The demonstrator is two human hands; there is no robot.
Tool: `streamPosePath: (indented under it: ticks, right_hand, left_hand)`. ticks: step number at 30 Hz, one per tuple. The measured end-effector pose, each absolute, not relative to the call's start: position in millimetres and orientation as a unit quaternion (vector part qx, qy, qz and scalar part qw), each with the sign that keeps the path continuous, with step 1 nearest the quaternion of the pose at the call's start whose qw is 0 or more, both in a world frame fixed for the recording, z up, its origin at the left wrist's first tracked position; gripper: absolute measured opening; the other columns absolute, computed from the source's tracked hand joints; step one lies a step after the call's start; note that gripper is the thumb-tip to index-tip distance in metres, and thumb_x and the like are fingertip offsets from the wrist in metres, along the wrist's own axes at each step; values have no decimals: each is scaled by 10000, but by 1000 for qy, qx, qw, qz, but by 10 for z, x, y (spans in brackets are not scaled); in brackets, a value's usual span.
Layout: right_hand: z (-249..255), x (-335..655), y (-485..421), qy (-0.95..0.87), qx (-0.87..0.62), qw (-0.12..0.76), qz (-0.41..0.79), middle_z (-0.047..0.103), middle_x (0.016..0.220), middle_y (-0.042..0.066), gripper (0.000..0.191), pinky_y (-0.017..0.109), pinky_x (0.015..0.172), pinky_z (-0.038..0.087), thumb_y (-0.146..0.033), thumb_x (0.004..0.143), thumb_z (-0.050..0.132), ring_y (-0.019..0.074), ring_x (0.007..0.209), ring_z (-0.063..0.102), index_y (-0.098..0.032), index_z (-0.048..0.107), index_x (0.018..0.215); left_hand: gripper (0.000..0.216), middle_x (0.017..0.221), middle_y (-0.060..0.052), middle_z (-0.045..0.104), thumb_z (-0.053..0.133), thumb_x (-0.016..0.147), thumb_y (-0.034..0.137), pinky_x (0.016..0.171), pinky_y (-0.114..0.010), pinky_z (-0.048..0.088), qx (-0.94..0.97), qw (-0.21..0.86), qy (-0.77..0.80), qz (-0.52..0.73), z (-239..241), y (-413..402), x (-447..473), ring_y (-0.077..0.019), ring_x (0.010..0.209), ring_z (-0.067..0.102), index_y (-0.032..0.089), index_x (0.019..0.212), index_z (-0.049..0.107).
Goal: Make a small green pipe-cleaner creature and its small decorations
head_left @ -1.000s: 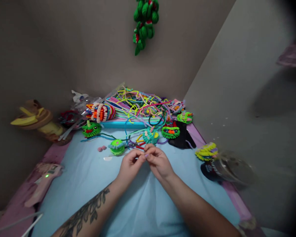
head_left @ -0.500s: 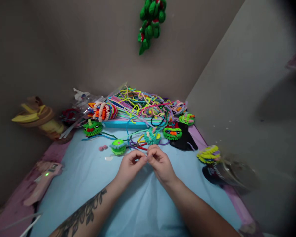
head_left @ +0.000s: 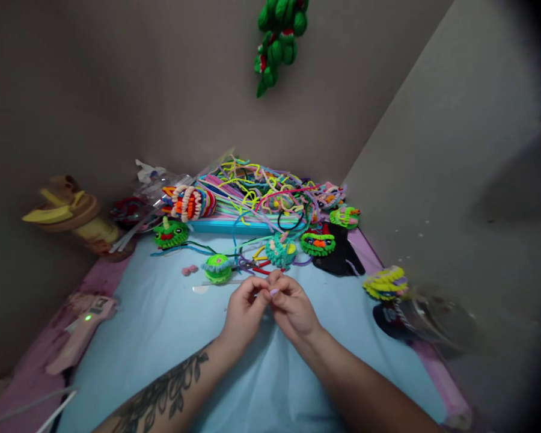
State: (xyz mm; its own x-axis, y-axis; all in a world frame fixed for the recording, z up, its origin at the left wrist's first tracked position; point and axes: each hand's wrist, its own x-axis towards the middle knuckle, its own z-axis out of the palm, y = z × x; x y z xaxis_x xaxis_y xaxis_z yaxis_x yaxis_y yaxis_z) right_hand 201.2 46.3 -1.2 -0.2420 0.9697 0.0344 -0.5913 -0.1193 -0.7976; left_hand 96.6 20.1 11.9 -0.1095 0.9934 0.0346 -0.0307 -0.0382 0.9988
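My left hand and my right hand meet fingertip to fingertip over the blue cloth, both closed in a pinch. A small pale lilac piece shows at the right thumb and fingertips; its kind is too small to make out. Whatever else lies between the fingers is hidden. Just beyond the hands sit a teal fuzzy pipe-cleaner figure and pliers with red and yellow handles. To the left is a lime-green fuzzy ball, with two pink bits beside it.
A blue tray heaped with pipe cleaners stands against the wall. More fuzzy figures surround it. A pink glue gun with a green light lies left on the blue cloth. At right, a clear container lies by a yellow figure.
The lilac piece has come into sight between the fingertips. Both hands have shifted slightly, staying pinched together. The camera view has moved a little.
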Motion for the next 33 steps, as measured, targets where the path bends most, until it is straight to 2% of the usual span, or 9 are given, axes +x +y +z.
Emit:
streamPosePath:
  ticks: [3,6,11,15,18,24,33]
  right_hand:
    - [-10,2025,465,-413,-286,574,647,483,709,-25,132,271,653,401,-352,643,790,126,686,480,-262,694,656]
    - [22,2070,458,-512,-336,565,554,519,730,-9,27,273,668,411,-285,757,703,137,719,502,-263,718,756]
    - [109,2179,482,-628,-372,518,446,576,801,22,114,260,623,422,-273,809,637,141,715,528,-230,708,887]
    - [139,2246,539,-680,-384,474,407,579,765,19,53,238,576,409,-235,793,641,131,674,525,-194,673,783]
    - [143,2277,559,-699,-376,471,385,575,706,10,92,236,582,409,-188,791,636,130,666,536,-187,654,701]
    - [176,2298,552,-704,-364,502,346,603,699,10,93,247,621,434,-149,782,644,140,693,565,-196,666,705]
    - [175,2324,572,-713,-366,504,323,611,721,15,106,255,623,439,-119,773,628,144,697,572,-200,671,720]
  left_hand:
    - [161,743,-15,593,503,866,302,613,-244,388,511,421,526,533,125,180,947,-140,656,508,186,797,591]
    - [179,693,-4,564,490,880,278,616,-242,384,562,340,541,526,152,184,878,-137,644,496,185,751,573]
    - [198,665,5,535,495,881,252,605,-232,372,647,276,515,491,208,265,718,-129,635,489,178,707,554]
    - [177,679,0,542,510,870,228,622,-229,375,716,273,466,443,222,329,628,-124,650,498,165,719,579]
    - [191,691,-8,566,510,872,258,633,-232,378,703,321,468,429,214,355,620,-126,664,505,160,730,594]
    - [308,596,27,512,617,779,435,520,-209,336,564,525,455,446,182,389,671,-92,538,434,141,699,572]
    - [352,494,78,366,616,772,474,435,-187,220,480,590,468,450,192,378,667,-53,439,297,152,671,517]
